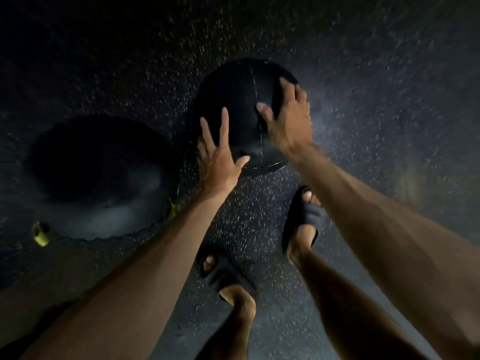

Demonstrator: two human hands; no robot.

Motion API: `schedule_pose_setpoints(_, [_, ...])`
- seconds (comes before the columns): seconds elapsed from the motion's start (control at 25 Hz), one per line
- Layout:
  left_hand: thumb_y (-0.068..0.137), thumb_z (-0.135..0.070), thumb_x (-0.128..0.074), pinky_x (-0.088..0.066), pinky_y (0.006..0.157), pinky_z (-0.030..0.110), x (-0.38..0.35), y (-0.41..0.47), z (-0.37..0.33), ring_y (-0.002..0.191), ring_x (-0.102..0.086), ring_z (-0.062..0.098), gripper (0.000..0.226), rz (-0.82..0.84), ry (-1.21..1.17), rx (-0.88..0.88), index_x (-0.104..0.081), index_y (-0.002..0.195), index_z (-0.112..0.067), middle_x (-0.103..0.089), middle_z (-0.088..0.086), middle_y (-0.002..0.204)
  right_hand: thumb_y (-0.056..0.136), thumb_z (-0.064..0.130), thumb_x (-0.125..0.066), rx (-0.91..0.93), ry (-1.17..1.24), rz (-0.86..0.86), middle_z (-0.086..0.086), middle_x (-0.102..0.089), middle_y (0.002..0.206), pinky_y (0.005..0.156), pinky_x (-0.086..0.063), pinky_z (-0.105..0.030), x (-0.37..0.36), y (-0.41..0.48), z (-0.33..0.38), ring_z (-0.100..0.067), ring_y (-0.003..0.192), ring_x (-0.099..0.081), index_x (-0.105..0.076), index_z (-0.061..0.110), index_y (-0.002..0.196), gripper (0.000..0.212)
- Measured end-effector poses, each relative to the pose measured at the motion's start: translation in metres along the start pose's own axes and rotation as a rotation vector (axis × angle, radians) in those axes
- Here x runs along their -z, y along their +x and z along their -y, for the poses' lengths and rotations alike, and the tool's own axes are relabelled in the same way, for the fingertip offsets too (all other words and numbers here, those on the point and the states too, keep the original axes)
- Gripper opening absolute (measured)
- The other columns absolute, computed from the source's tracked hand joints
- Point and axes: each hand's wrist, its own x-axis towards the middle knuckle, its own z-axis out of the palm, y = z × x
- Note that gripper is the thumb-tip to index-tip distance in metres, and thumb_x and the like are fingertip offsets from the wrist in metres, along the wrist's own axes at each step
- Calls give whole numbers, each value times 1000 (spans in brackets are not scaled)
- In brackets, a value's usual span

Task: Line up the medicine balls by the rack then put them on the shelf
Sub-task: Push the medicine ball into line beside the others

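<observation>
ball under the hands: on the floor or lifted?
On the floor, it seems: the medicine ball sits on speckled flooring, both hands spread on it, not closed.

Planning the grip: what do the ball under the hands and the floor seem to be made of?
Ball: dark panels joined by a stitched seam with a slight sheen, likely leather or vinyl, though the picture is dim and blurred. Floor: dark, matte and grainy with pale flecks, probably speckled rubber gym flooring.
</observation>
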Motion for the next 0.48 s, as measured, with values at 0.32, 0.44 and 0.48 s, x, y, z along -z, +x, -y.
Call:
schedule_pose_setpoints(0.32, [93,-58,-56,-33,114,60,57,131,-69,152,-11,35,83,-34,-91,216,-6,158,-41,-4,10,167,99,30,-59,136,-144,224,-12,12,167,124,-19,-56,21,-7,-26,-35,155,-2,8,34,160,91])
schedule_pose_setpoints(0.44, [95,-57,-54,-29,117,58,61,157,-86,151,-15,34,77,-132,-160,214,-17,158,-32,-11,14,165,99,31,-60,94,-169,283,-13,19,166,124,-16,-57,32,26,-16,-37,155,1,21,44,154,99])
schedule_pose_setpoints(0.48, [95,-56,-54,-29,118,57,62,163,-86,151,-16,33,75,-159,-191,196,-20,157,-30,-12,15,165,99,31,-60,74,-165,297,-14,20,166,123,-18,-58,35,42,-7,-39,155,0,22,45,154,99])
